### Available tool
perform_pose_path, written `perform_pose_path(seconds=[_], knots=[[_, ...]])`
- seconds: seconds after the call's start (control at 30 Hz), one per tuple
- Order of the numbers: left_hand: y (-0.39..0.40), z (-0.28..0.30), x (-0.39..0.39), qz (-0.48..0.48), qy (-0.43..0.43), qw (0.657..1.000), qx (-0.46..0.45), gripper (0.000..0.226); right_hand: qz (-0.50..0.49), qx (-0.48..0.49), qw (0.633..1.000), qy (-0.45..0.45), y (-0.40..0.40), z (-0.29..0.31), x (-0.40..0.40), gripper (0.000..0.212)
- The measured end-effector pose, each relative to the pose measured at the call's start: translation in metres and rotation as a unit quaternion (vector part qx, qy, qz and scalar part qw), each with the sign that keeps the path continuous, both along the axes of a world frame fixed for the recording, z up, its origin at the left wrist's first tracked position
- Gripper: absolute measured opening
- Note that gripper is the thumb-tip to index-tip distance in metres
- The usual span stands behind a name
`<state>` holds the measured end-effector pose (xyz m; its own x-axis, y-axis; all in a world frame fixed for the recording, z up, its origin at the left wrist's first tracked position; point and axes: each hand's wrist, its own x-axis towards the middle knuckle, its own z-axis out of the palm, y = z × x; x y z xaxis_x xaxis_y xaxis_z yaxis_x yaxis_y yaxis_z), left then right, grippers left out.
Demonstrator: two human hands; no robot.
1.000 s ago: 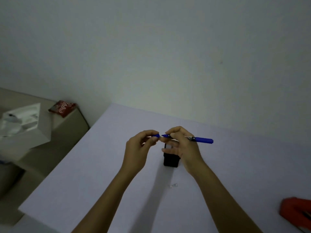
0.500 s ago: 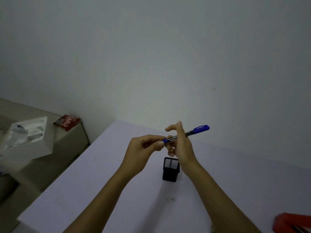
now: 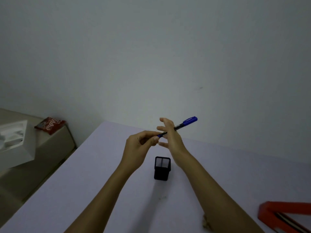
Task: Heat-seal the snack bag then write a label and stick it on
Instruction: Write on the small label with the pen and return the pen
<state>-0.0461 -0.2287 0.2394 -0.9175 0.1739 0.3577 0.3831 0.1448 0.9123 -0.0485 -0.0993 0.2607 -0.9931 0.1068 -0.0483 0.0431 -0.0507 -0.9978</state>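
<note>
1. Surface point(image 3: 235, 174) edges: the pale lavender top runs back to a far edge against the grey wall point(image 3: 151, 56), and its left edge slants down toward the lower left, with a lower beige cabinet point(image 3: 42, 165) beyond it.
2. Open room: bare surface lies wide on both sides of the forearms and behind the hands up to the far edge.
3. One blue marker pen point(image 3: 180, 126) is held in the air above the surface, tilted, its capped end up to the right and its other end down to the left.
4. Left hand point(image 3: 139, 148): its grip is pressed together, thumb and fingertips pinching the pen's lower end.
5. Right hand point(image 3: 171, 138): fingers spread and loose, the pen's barrel crossing behind them; whether they press on it I cannot tell.
6. One black mesh pen holder point(image 3: 161, 168) stands upright on the surface below the hands, between the two wrists.
7. One red heat sealer point(image 3: 286, 216) sits at the lower right corner, cut by the frame.
8. One red snack bag point(image 3: 50, 125) lies on the cabinet at left, well apart from the hands, near one white box point(image 3: 16, 145).
</note>
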Motion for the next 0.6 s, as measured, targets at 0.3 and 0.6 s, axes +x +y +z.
perform_pose_path(seconds=[0.3, 0.6], knots=[[-0.028, -0.076, -0.065, 0.087, -0.054, 0.966, -0.238, 0.011, -0.108, 0.082, 0.981, -0.139, 0.060, -0.074, 0.006, 0.053], [0.015, -0.148, -0.085, 0.050, -0.080, 0.932, -0.349, 0.017, -0.042, 0.189, 0.948, -0.252, 0.084, -0.147, 0.026, 0.036]])
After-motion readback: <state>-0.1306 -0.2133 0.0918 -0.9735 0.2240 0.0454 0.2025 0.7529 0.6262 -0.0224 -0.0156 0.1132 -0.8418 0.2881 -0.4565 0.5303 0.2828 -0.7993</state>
